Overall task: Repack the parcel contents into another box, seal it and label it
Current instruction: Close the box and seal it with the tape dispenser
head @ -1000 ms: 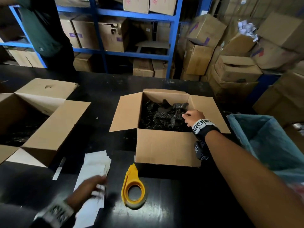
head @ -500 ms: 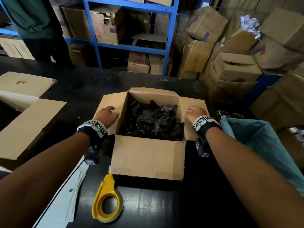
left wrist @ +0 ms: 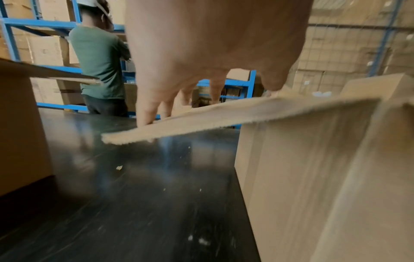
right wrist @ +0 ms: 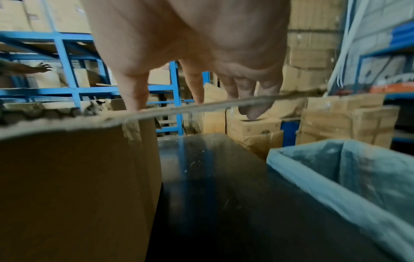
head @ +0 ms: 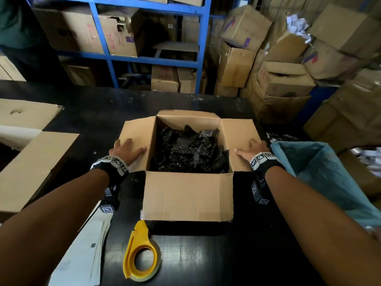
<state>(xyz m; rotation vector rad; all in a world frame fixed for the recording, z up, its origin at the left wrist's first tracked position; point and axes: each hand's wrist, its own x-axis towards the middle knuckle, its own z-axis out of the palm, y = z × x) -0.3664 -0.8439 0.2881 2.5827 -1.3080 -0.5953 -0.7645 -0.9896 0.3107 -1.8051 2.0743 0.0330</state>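
An open cardboard box (head: 187, 197) stands mid-table, filled with black plastic-wrapped packets (head: 185, 153). My left hand (head: 127, 150) lies with straight fingers on top of the box's left flap (head: 136, 131); the left wrist view shows the fingertips (left wrist: 145, 120) touching that flap (left wrist: 224, 113). On the right flap (head: 240, 131) my right hand (head: 251, 150) rests flat, thumb pointing inward. In the right wrist view some fingertips (right wrist: 253, 113) reach past the flap's edge (right wrist: 67, 122). A yellow tape dispenser (head: 140, 234) and white label sheets (head: 82, 254) lie near me.
A second open box (head: 35, 166) sits at the table's left. A bin lined with a blue bag (head: 321, 178) stands close to my right arm. Blue racking (head: 111, 58) and stacked cartons (head: 284, 79) fill the back. A person in a green shirt (left wrist: 98, 62) stands behind the table.
A second ago my left hand was by the label sheets and my right hand was on the packets. Both now rest on the box's side flaps, spread flatter than half a second ago.
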